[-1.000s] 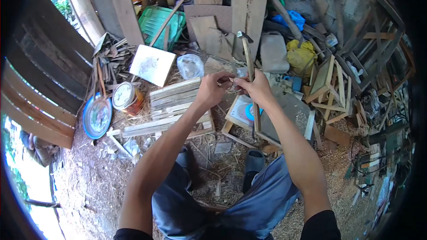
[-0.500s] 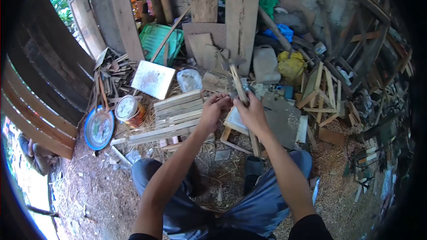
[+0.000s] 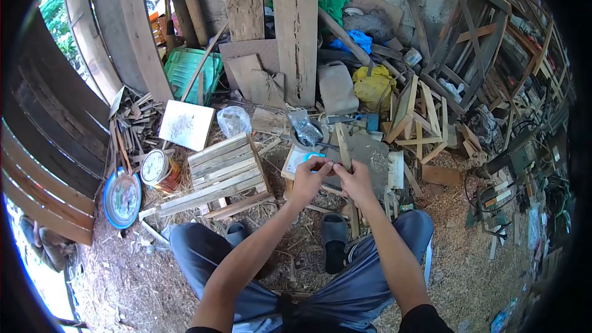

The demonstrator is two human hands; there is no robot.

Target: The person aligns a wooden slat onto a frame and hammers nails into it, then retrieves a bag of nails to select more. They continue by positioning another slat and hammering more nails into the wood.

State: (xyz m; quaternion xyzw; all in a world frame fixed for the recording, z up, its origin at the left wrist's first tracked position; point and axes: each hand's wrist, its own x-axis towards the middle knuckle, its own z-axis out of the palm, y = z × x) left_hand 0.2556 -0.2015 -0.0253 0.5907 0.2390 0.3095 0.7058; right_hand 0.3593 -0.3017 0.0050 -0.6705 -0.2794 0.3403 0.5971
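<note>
The stick (image 3: pixel 343 147) stands nearly upright before the knees, grasped by the right hand (image 3: pixel 353 182). The left hand (image 3: pixel 308 179) is clenched just beside it, fingertips pinched; what they pinch cannot be told. Behind the hands lie a frame (image 3: pixel 290 165) bearing a blue ring (image 3: pixel 314 156) and a pot (image 3: pixel 292 142) holding a clear bag (image 3: pixel 305 128); leftward sit a slatted crate (image 3: pixel 222 176) and a lidded tin (image 3: pixel 155 168).

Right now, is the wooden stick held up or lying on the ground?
Held up: the right hand closes round the wooden stick, its top end rising above the knuckles. Whether its lower end touches ground: cannot tell.
</note>
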